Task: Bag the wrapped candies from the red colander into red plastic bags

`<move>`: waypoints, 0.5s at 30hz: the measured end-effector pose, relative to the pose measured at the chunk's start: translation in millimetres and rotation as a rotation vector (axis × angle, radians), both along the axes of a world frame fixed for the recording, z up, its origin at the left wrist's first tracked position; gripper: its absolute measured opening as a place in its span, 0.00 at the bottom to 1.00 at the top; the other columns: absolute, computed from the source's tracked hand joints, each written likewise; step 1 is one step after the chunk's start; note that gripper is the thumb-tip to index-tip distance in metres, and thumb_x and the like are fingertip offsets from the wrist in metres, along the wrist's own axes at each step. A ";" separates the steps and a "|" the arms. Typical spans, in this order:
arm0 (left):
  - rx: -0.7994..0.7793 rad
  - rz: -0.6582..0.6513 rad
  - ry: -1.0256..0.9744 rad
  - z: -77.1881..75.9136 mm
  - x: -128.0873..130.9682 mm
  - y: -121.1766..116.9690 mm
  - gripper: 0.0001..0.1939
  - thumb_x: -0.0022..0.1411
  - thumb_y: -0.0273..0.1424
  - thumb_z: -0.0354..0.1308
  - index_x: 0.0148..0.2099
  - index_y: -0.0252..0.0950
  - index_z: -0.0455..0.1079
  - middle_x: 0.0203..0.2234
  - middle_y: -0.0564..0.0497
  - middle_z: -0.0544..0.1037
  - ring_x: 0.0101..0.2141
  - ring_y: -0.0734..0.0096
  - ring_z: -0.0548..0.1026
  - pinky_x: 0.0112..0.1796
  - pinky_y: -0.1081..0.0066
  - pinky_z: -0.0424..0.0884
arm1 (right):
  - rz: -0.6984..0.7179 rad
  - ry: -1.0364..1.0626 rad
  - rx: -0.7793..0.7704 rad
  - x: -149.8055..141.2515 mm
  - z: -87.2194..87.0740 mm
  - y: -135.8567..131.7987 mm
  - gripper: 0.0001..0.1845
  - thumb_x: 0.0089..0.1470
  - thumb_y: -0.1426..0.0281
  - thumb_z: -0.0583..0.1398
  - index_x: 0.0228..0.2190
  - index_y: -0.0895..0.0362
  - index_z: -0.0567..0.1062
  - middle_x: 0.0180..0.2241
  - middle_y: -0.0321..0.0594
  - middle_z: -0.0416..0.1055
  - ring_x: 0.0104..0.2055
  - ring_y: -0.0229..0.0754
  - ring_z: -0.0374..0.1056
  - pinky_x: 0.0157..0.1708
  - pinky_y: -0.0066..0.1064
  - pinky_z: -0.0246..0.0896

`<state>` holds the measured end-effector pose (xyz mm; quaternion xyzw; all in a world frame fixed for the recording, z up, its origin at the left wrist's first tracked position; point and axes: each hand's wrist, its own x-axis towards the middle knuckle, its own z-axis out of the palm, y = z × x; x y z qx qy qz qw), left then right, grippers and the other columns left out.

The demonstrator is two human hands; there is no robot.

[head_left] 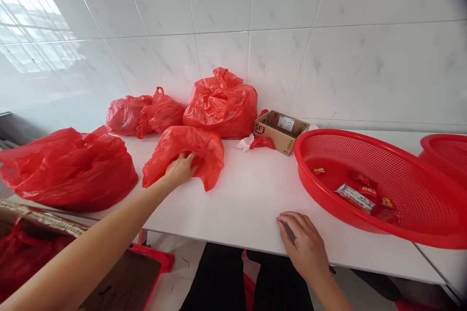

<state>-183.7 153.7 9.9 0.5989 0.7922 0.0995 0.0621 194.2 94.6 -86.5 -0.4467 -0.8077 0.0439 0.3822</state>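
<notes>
Left arm enters a red bag — long axis crosswise, mouth facing camera.

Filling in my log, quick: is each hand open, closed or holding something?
Left hand: in the mouth of a red bag; grip cannot be told.
Right hand: loosely open, holding nothing visible, at the table edge.

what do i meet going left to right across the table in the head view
Wide red bag, open red bag with the left hand at its mouth, cardboard box, red basket holding wrapped packets.
</notes>
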 end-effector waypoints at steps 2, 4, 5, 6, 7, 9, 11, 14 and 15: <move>-0.014 0.007 -0.058 2.6 -5.2 6.7 0.21 0.66 0.37 0.59 0.58 0.35 0.67 0.52 0.43 0.73 0.47 0.58 0.75 0.46 0.53 0.74 | 0.009 0.019 -0.047 0.7 2.5 0.5 0.07 0.64 0.68 0.55 0.37 0.53 0.74 0.38 0.40 0.75 0.42 0.47 0.70 0.41 0.41 0.68; -0.013 0.000 -0.135 10.1 -9.6 6.7 0.18 0.66 0.36 0.59 0.56 0.35 0.68 0.50 0.44 0.74 0.46 0.60 0.75 0.45 0.55 0.75 | 0.016 0.068 -0.127 -1.6 6.8 1.8 0.08 0.64 0.67 0.55 0.36 0.52 0.74 0.38 0.40 0.75 0.41 0.47 0.71 0.40 0.41 0.69; -0.010 -0.006 -0.182 15.9 -11.3 5.2 0.17 0.66 0.36 0.59 0.54 0.34 0.69 0.49 0.44 0.75 0.45 0.61 0.76 0.44 0.56 0.75 | 0.023 0.106 -0.170 -4.9 10.2 2.7 0.08 0.64 0.67 0.55 0.35 0.52 0.74 0.38 0.40 0.76 0.42 0.46 0.71 0.41 0.41 0.69; -0.011 -0.015 -0.237 23.1 -12.7 3.1 0.16 0.66 0.36 0.59 0.52 0.33 0.70 0.47 0.45 0.75 0.44 0.61 0.76 0.43 0.58 0.75 | 0.035 0.147 -0.209 -10.2 14.7 3.5 0.09 0.64 0.67 0.55 0.36 0.52 0.74 0.38 0.40 0.76 0.43 0.46 0.71 0.42 0.40 0.70; -0.020 -0.028 -0.300 31.6 -13.7 0.3 0.14 0.66 0.36 0.59 0.49 0.33 0.72 0.44 0.47 0.76 0.41 0.63 0.77 0.41 0.60 0.76 | 0.053 0.186 -0.239 -17.8 20.6 4.3 0.09 0.64 0.67 0.55 0.37 0.52 0.75 0.40 0.41 0.76 0.44 0.46 0.72 0.43 0.40 0.70; -0.053 -0.061 -0.450 50.8 -14.1 -7.7 0.10 0.64 0.35 0.61 0.41 0.32 0.73 0.34 0.51 0.77 0.32 0.70 0.76 0.34 0.67 0.75 | 0.125 0.230 -0.264 -40.1 36.0 6.1 0.11 0.64 0.67 0.55 0.44 0.53 0.74 0.46 0.44 0.74 0.50 0.46 0.70 0.49 0.40 0.69; -0.080 -0.077 -0.616 69.3 -11.1 -19.5 0.09 0.58 0.32 0.67 0.33 0.31 0.73 0.26 0.54 0.76 0.25 0.73 0.74 0.27 0.72 0.72 | 0.238 0.204 -0.270 -70.3 53.7 9.1 0.20 0.62 0.66 0.56 0.55 0.52 0.70 0.56 0.47 0.68 0.59 0.48 0.64 0.56 0.43 0.65; 0.005 -0.046 -0.849 88.5 1.1 -41.6 0.09 0.56 0.33 0.66 0.32 0.30 0.75 0.25 0.50 0.79 0.24 0.68 0.76 0.23 0.72 0.70 | 0.392 0.066 -0.365 -121.6 72.0 20.0 0.36 0.59 0.59 0.60 0.66 0.46 0.58 0.69 0.45 0.48 0.70 0.53 0.48 0.64 0.50 0.54; 0.071 -0.025 -0.913 92.5 6.4 -48.4 0.11 0.59 0.35 0.63 0.36 0.29 0.76 0.27 0.48 0.80 0.25 0.66 0.78 0.25 0.71 0.72 | 0.411 0.012 -0.430 -137.9 73.7 25.5 0.40 0.58 0.57 0.60 0.67 0.46 0.55 0.71 0.45 0.43 0.71 0.55 0.45 0.64 0.51 0.51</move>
